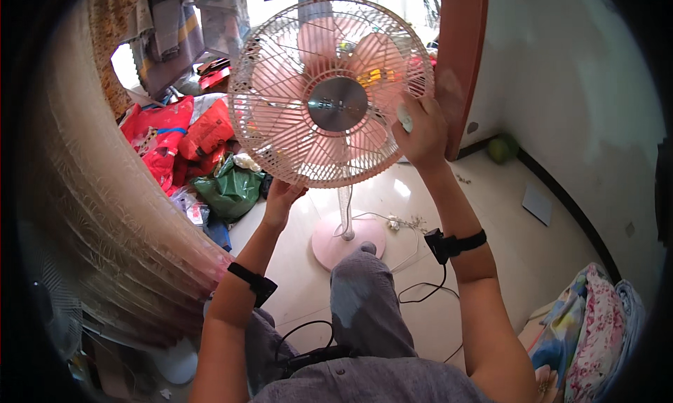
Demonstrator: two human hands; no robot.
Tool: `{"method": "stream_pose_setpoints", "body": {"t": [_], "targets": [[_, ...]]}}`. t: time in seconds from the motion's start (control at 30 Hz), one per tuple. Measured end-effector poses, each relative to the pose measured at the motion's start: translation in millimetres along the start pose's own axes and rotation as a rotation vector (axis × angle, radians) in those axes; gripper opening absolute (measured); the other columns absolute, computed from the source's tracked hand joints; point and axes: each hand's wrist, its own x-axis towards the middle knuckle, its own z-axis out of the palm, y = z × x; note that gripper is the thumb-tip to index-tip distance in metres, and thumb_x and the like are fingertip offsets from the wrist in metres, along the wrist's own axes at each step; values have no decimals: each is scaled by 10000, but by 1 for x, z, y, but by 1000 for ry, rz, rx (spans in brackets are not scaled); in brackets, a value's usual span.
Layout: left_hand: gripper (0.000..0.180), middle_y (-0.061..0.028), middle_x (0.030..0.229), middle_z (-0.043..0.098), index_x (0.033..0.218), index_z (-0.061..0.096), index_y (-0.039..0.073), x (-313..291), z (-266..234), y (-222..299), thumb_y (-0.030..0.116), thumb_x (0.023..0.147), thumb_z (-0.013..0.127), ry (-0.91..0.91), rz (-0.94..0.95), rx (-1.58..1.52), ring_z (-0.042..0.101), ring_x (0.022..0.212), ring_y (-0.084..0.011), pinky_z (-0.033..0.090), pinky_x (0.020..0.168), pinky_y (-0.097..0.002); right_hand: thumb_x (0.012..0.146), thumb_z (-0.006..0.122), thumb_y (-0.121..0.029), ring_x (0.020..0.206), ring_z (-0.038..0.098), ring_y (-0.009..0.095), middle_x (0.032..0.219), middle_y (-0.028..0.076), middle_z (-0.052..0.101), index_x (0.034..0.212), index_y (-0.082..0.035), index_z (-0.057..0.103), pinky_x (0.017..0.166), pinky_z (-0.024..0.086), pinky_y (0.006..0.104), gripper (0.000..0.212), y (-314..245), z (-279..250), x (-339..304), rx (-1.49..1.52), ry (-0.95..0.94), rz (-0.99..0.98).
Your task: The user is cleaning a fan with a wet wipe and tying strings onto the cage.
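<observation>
A pink standing fan faces me, with a round wire grille over pink blades and a dark grey disc at its hub. Its pale pole runs down to a round pink base on the floor. At the grille's lower left rim, my left hand is closed, its fingers partly hidden behind the wires. My right hand pinches a small white wad, perhaps cloth, against the grille's right side.
Red and green bags are piled at the left beside a sheer curtain. A fan cord trails over the tiles. A green round object sits in the right corner, near a flat white panel. Folded floral fabrics lie at lower right.
</observation>
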Motion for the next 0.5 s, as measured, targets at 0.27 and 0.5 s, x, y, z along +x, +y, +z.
{"method": "stream_pose_setpoints", "body": {"t": [0.27,0.5], "targets": [[417,-15,1136,597,1239,483,107,0,5,8,199,882,678,-5,-3,4,572,980,-131,474,842,-301,660,699,-45,870,577,290,941,99,576,1056,-54,627,745,482,394,403,-42,0,32,177,169,-87],[426,-17,1115,602,1228,490,82,-1,6,9,192,867,688,-24,11,-7,569,941,-126,465,817,-289,699,680,-57,871,584,266,920,55,572,963,-112,643,724,505,380,272,-67,26,73,92,-1,-283]]}}
